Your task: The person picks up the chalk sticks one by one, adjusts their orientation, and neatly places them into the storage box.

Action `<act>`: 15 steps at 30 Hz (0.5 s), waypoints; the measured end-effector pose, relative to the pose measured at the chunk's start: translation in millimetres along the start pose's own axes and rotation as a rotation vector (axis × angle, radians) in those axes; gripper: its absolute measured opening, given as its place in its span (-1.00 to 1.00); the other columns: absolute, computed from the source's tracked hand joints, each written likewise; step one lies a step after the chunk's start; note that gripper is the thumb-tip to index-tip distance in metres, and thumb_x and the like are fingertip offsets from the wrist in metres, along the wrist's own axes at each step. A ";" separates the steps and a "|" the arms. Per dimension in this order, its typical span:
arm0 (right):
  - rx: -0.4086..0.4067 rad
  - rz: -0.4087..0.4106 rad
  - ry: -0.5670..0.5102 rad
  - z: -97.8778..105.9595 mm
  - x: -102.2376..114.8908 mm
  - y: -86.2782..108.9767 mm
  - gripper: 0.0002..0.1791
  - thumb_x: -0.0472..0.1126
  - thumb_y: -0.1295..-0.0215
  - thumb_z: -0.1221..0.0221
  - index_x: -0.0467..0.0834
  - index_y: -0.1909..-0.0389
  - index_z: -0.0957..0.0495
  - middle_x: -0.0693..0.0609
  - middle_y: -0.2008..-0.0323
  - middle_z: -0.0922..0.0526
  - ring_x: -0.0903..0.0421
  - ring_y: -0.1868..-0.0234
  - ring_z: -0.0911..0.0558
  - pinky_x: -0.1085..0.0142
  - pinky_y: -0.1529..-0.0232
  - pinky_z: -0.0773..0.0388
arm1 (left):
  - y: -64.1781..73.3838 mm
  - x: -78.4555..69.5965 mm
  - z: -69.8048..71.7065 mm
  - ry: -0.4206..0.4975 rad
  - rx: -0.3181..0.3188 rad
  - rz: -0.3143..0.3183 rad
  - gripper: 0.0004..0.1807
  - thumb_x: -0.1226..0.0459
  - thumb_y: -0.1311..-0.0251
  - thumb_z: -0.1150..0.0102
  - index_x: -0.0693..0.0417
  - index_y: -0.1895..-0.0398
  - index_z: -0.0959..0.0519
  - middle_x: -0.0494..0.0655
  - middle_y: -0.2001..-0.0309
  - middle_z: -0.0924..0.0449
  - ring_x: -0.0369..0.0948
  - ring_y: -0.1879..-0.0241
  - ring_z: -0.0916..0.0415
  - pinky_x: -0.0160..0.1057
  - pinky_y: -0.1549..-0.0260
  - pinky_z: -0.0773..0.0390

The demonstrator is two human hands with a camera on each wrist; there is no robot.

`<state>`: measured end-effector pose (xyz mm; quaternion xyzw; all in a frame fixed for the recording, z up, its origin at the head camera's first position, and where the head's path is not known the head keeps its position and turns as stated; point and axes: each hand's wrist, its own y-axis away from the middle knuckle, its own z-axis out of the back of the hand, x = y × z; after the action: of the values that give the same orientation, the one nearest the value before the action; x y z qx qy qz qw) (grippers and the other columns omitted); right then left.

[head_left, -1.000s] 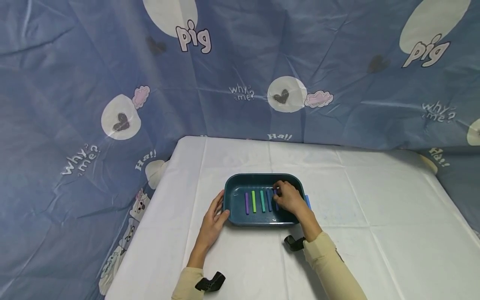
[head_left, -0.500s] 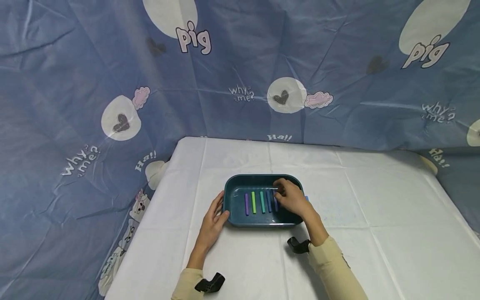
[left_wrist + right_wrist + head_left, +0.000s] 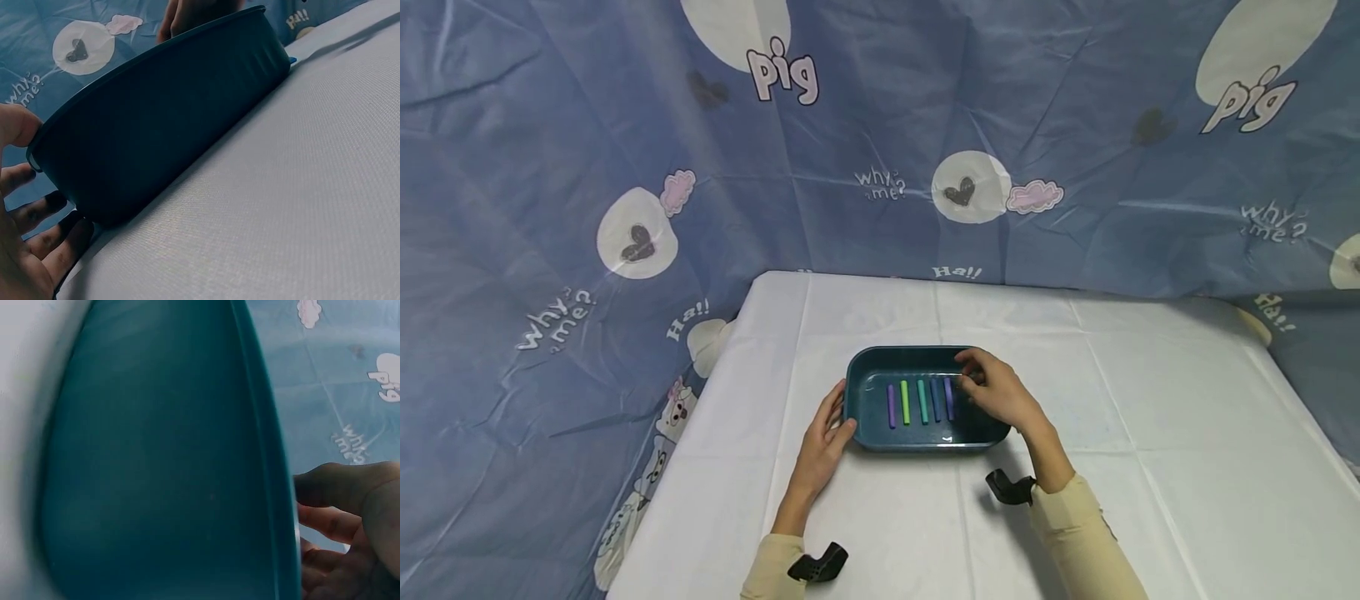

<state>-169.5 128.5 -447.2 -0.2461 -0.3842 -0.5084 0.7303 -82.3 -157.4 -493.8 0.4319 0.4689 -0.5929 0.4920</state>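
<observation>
A dark teal rectangular tray [image 3: 868,427] stands on the white cloth. Several thin coloured sticks lie side by side in it: purple [image 3: 891,407], lime green [image 3: 906,402], turquoise [image 3: 922,402], blue [image 3: 936,400] and violet [image 3: 950,398]. At the tray's left end rests my left hand [image 3: 820,450], thumb by the rim and fingers spread against the outer wall. Over the right part of the tray hovers my right hand [image 3: 998,392], loosely bent, apart from the violet stick, with nothing seen in its fingers. The right wrist view shows mostly the tray wall [image 3: 162,450].
A white cloth [image 3: 1150,375] covers the table around the tray. Behind it hangs a blue printed curtain [image 3: 865,100]. A small blue thing [image 3: 292,60] shows past the tray's far end in the left wrist view. Each wrist wears a black camera mount [image 3: 1009,488].
My right hand has drawn off the violet stick toward the right, leaving it lying beside the blue one. The left hand stays at the tray's end.
</observation>
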 end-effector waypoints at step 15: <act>-0.062 -0.002 -0.004 17.7 -6.9 10.9 -0.63 -0.28 -0.36 -0.05 -0.20 -0.17 -0.36 -0.17 0.11 -0.50 -0.12 0.30 -0.65 0.31 0.38 -0.60 | -0.8 1.4 1.2 0.017 0.001 0.013 -0.33 0.38 -0.32 -0.01 0.10 -0.46 -0.06 0.16 -0.43 -0.13 0.07 -0.38 -0.18 -0.23 -0.21 -0.38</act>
<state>-166.1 149.5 -442.1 -0.2693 -0.3697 -0.5205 0.7210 -83.3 -158.8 -494.8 0.4401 0.4700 -0.5862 0.4918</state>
